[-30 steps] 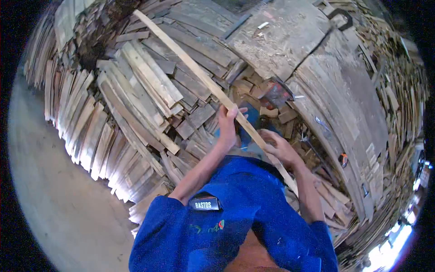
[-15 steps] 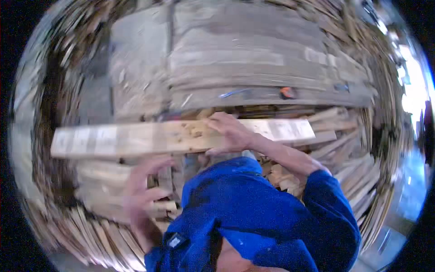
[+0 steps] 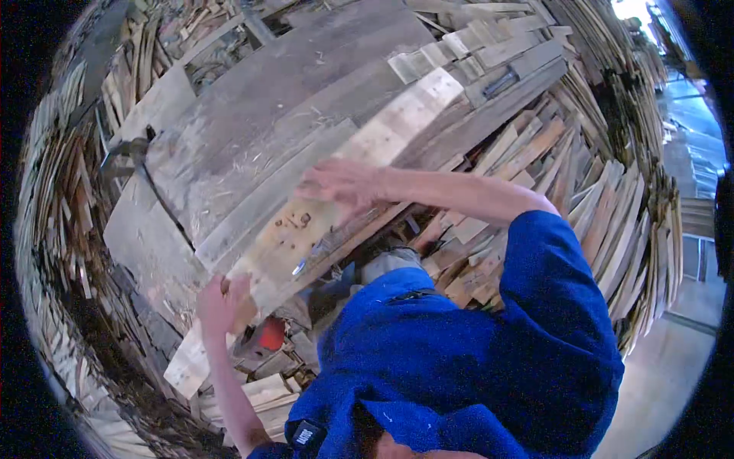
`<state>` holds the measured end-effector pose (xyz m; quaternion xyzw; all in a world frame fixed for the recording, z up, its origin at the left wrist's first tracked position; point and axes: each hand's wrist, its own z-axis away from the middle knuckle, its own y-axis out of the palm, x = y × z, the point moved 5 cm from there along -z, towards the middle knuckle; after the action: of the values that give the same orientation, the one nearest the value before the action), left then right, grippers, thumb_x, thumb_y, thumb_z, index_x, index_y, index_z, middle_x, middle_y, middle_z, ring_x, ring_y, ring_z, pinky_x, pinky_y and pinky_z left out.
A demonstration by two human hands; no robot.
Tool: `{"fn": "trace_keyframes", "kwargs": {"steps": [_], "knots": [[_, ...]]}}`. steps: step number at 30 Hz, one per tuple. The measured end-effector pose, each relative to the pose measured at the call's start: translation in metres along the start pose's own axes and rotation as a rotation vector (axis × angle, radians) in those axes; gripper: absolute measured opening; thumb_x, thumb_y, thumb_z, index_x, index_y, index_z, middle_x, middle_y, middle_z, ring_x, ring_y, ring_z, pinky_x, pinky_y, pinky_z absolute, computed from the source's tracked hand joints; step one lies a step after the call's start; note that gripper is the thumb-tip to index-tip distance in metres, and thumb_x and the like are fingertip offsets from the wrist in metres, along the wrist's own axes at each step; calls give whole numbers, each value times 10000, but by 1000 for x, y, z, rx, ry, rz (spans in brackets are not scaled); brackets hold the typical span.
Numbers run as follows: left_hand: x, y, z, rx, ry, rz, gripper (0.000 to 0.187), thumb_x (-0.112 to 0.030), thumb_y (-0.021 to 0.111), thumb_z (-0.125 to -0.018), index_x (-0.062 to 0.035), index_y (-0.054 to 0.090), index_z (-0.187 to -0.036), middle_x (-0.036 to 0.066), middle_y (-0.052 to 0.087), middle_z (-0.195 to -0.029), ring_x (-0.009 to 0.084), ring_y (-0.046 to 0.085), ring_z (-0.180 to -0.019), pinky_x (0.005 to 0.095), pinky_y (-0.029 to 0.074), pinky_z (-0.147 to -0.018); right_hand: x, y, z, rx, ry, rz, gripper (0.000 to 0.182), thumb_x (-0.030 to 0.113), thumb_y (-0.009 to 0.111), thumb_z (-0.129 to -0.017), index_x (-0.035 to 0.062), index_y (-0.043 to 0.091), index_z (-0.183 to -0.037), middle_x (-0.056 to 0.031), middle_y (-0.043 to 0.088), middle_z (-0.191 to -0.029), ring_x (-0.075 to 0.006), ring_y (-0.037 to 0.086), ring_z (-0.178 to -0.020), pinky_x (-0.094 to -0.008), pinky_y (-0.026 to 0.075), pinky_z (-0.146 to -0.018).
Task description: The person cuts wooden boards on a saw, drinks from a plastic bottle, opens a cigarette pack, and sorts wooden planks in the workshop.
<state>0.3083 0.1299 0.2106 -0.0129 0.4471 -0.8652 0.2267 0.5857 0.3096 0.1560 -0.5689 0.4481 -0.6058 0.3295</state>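
A pale, knotty wooden plank [image 3: 267, 249] lies slantwise over the near edge of the workbench, its far end up to the right. My left hand [image 3: 222, 306] is closed over the plank near its lower left end. Around the plank's middle, my right hand [image 3: 345, 186] grips it, fingers over the far edge and palm near the close edge. A small blue-and-silver object [image 3: 299, 267] shows by the plank's near edge; its kind cannot be made out.
The worn wooden workbench [image 3: 252, 115] has sawdust and chips on it. A dark metal tool [image 3: 131, 151] sits at its left edge. Short wood blocks [image 3: 428, 60] line the far right. Scrap strips [image 3: 604, 237] are piled right and left. Something red [image 3: 272, 334] shows below the plank.
The plank has swung from nearly level to a steep slant, while the whole view has turned. My left hand, apart from the plank before, now grips it. My right hand has stayed on the plank.
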Motion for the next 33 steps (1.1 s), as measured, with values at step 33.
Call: {"fn": "trace_keyframes", "kwargs": {"steps": [33], "knots": [[-144,7,-310,-571,325,127,541,-536,593,-810,-48,661,-1033,203,627,-1036,366,555,-1063,472,461,-890,-261,5,19,100,512,291,872,182,789,-577,103,431,-1368,-135,467,-1352,-342,436,-1255,-379,362,-1060]]}}
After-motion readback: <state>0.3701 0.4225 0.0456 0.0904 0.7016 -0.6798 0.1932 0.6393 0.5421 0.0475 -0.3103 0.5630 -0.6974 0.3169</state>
